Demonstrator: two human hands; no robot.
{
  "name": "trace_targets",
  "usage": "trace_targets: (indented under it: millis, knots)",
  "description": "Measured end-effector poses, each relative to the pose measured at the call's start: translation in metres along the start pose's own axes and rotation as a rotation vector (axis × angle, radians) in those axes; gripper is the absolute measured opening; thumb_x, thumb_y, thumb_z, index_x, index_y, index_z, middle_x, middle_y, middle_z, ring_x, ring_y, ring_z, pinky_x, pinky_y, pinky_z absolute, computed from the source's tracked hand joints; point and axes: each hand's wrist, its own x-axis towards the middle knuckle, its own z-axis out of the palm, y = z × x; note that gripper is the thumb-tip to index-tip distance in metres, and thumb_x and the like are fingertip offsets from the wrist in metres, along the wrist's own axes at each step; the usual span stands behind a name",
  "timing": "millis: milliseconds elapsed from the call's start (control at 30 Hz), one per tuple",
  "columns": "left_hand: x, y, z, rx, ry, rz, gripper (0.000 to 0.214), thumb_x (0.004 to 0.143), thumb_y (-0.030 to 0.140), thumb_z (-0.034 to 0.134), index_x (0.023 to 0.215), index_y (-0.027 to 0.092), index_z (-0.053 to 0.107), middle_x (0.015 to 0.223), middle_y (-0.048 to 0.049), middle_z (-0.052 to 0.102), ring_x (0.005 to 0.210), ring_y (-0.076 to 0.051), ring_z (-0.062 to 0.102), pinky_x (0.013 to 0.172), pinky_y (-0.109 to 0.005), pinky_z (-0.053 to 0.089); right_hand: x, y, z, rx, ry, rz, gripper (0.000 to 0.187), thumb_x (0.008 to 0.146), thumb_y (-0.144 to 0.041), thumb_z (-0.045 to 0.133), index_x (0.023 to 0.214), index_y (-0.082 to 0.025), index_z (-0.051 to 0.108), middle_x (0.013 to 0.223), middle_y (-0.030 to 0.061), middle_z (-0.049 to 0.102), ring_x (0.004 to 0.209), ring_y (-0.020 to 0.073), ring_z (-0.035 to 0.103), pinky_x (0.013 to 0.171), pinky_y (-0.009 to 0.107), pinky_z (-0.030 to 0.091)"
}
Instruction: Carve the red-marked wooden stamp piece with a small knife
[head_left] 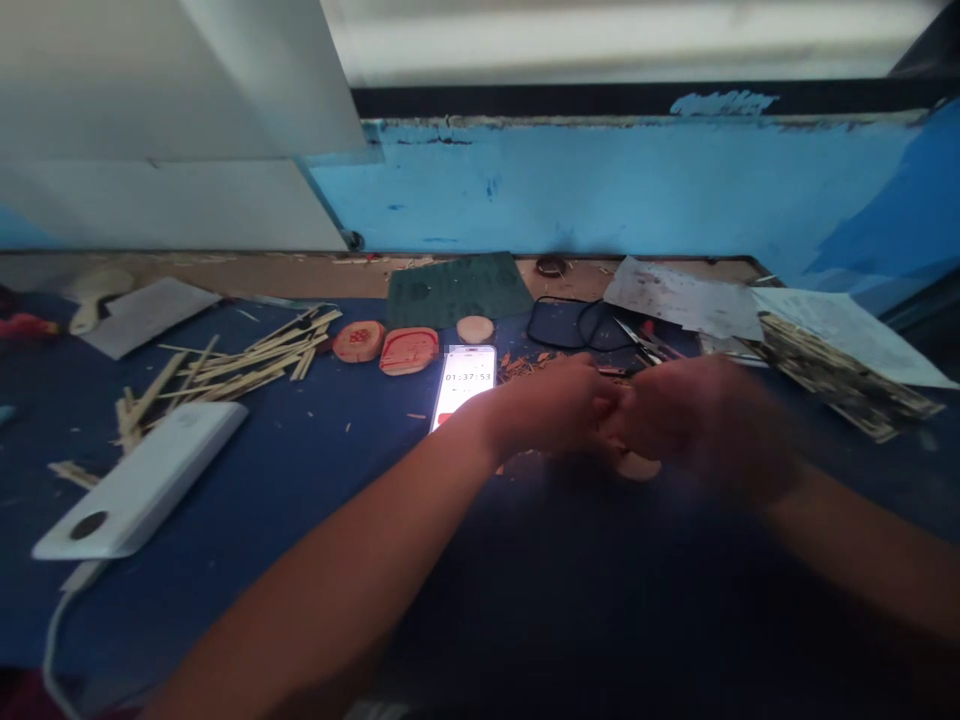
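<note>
A pale wooden oval [637,466] is showing just under my hands, mostly hidden, and I can't tell whether I'm holding it. My left hand [551,405] and right hand [701,425] are meeting over the blue workbench top [300,520], touching at the middle. My right hand is blurred. My fingers [600,405] are curling in and bunching together, but I can't tell if they're pinching anything.

A phone [463,385] is lying just left of my left hand, its lit screen showing 01:37:53. Orange wood shavings [521,368] are scattering just beyond that hand. Behind my hands, a black cable [570,325] and small hand tools [645,342] are lying near loose paper sheets [682,298]. A bundle of thin wooden sticks [240,355] is spreading out further left, beside two red-marked wooden ovals [384,346], with a white power bank [139,480] nearer me. A green abrasive sheet [457,290] is lying at the back of the bench, against the blue wall [600,180].
</note>
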Motion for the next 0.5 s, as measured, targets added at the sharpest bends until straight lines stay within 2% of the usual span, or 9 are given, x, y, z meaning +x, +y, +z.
trace_targets:
  millis: [100,233,333,500]
  knots:
    - [0.0,0.0,-0.001,-0.018,-0.013,-0.015,0.022,0.085,0.038,0.079,0.098,0.02,0.075,0.102,-0.0047,0.066,0.083,-0.017,0.062,0.078,-0.031,0.05,0.0,0.002,-0.001,-0.031,-0.002,0.019,0.054,0.099,-0.042,0.062,0.052,-0.021,0.049,0.05,-0.0009,0.041,0.046,0.0124,0.037,0.044,0.029,0.026]
    - [0.0,0.002,-0.003,0.023,-0.007,-0.009,0.028,0.083,0.039,0.083,0.107,0.025,0.077,0.113,-0.0052,0.066,0.099,-0.021,0.063,0.088,-0.031,0.05,-0.001,-0.013,-0.003,0.042,0.017,-0.047,0.059,0.096,-0.041,0.067,0.049,-0.021,0.038,0.049,-0.0042,0.027,0.043,0.0104,0.027,0.043,0.029,0.024]
    - [0.0,0.004,-0.004,0.042,-0.015,0.0,0.031,0.081,0.034,0.084,0.11,0.026,0.076,0.113,-0.0044,0.066,0.102,-0.022,0.063,0.091,-0.03,0.049,-0.001,-0.021,-0.003,0.072,0.012,-0.06,0.062,0.095,-0.042,0.069,0.049,-0.02,0.034,0.049,-0.0045,0.022,0.042,0.0098,0.024,0.042,0.03,0.021]
    - [0.001,0.003,-0.002,-0.004,-0.015,-0.044,0.028,0.082,0.037,0.083,0.104,0.021,0.076,0.105,-0.0055,0.066,0.086,-0.019,0.063,0.077,-0.03,0.05,0.003,0.001,-0.004,-0.016,0.021,-0.014,0.057,0.099,-0.045,0.063,0.049,-0.022,0.046,0.046,-0.0016,0.038,0.043,0.0123,0.036,0.042,0.029,0.026]
